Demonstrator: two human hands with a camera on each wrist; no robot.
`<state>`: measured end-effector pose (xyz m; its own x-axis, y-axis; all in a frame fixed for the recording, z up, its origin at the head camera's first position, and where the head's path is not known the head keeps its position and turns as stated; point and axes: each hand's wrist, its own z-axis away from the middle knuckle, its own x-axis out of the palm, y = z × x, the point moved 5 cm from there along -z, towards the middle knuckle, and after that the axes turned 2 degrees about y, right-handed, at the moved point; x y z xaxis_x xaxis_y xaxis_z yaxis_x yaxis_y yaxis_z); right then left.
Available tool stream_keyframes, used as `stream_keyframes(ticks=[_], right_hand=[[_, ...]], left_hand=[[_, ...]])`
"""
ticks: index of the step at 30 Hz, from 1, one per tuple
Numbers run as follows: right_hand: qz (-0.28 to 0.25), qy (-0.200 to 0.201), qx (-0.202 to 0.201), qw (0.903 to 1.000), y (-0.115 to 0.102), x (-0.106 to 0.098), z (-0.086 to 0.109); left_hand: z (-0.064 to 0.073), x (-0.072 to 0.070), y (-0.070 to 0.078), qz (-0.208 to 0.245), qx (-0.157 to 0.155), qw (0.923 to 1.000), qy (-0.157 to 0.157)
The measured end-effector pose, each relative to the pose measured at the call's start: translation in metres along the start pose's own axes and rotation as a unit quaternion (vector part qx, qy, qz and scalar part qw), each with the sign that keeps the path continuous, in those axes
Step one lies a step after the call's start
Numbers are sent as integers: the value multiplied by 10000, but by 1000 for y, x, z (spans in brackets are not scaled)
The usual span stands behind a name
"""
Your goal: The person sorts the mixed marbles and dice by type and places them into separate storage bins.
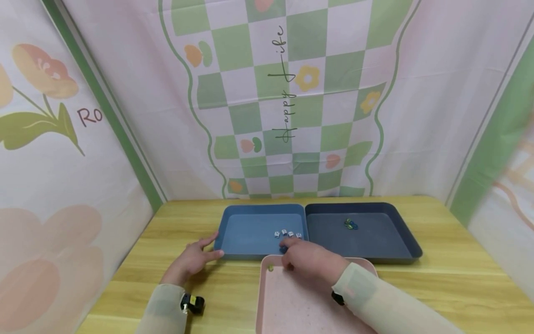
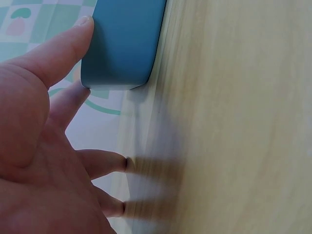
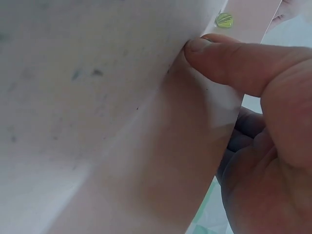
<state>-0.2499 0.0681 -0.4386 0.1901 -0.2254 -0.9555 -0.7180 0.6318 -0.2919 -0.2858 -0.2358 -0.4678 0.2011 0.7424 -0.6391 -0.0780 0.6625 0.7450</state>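
My left hand [image 1: 193,261] is at the front left corner of a light blue tray [image 1: 246,236]. Its thumb touches the wall and its index finger the corner, with the remaining fingers spread past it. White dice [image 1: 284,232] lie toward the right of that tray. My right hand [image 1: 313,260] holds the far wall of a pink tray [image 1: 263,297]: in the right wrist view its thumb [image 3: 224,63] presses inside and the other fingers curl beyond the wall. A small yellow-green glass piece [image 3: 224,20] lies near the thumb.
A dark grey-blue tray [image 1: 375,236] stands right of the light blue one, with a small cluster of green and blue glass pieces [image 1: 351,224] in it. The trays share a wooden table [image 1: 162,241]. A patterned curtain [image 1: 267,93] rises behind.
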Motion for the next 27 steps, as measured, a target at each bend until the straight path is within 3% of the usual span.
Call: stream_keyframes(ticks=[6, 11, 18, 22, 27], right_hand=[[103, 70, -305, 9995, -1, -4, 2], [-247, 131, -542, 9981, -3, -10, 0], [-512, 15, -281, 9983, -3, -14, -3], [-1153, -4, 70, 9933, -2, -17, -2], [-2230, 121, 400, 9739, 4, -24, 1]], left_hand=[[-1, 0, 0, 22, 8, 10000, -16], [-2, 0, -1, 9, 42, 10000, -26], [-2, 0, -2, -38, 75, 10000, -17], [-1, -1, 0, -9, 65, 10000, -27], [0, -1, 1, 23, 62, 10000, -39]])
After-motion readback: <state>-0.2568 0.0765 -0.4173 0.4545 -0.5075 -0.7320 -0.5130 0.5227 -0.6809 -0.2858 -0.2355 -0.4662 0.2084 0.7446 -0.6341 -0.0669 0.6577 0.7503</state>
